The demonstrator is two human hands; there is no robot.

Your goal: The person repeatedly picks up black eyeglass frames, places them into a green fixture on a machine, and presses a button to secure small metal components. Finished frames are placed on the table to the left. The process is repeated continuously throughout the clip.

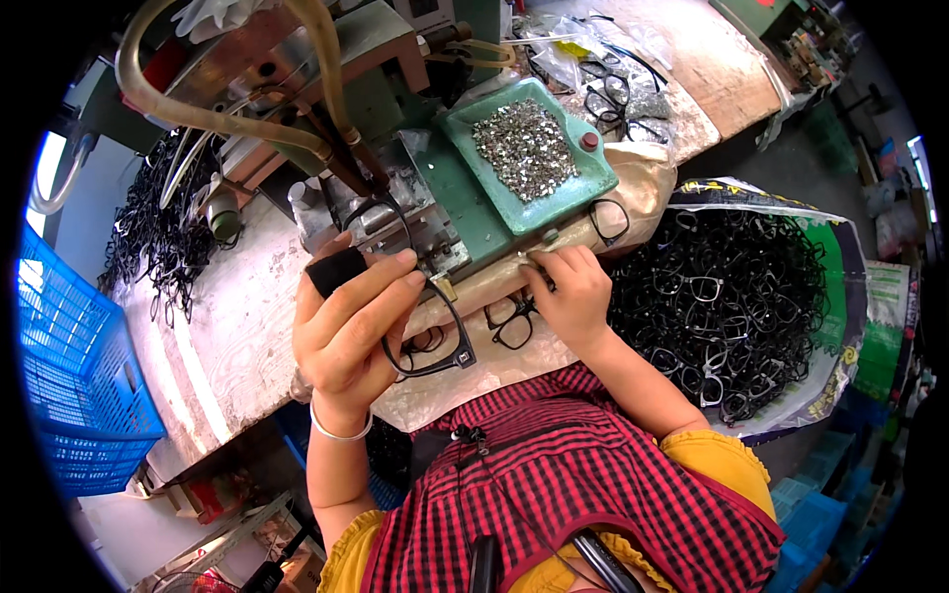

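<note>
We find the left hand (351,336) pinching a black glasses frame (462,358), its far rim at the metal fixture (435,233). The right hand (575,296) pinches something too small to identify, near the green tray (514,214). We judge the step as positioning; the next move calls for steady alignment.

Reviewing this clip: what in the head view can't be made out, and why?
All in the head view:
- Anything pinched by the bare right hand: too small, partly behind its fingertips.
- Black full-rim eyeglass frame: partly covered by the bare left hand.
- Heaped black eyeglass frames in the green-and-white sack: lower ones buried under upper ones.
- Blue perforated plastic basket: left side lost in the dark fisheye rim.
</note>
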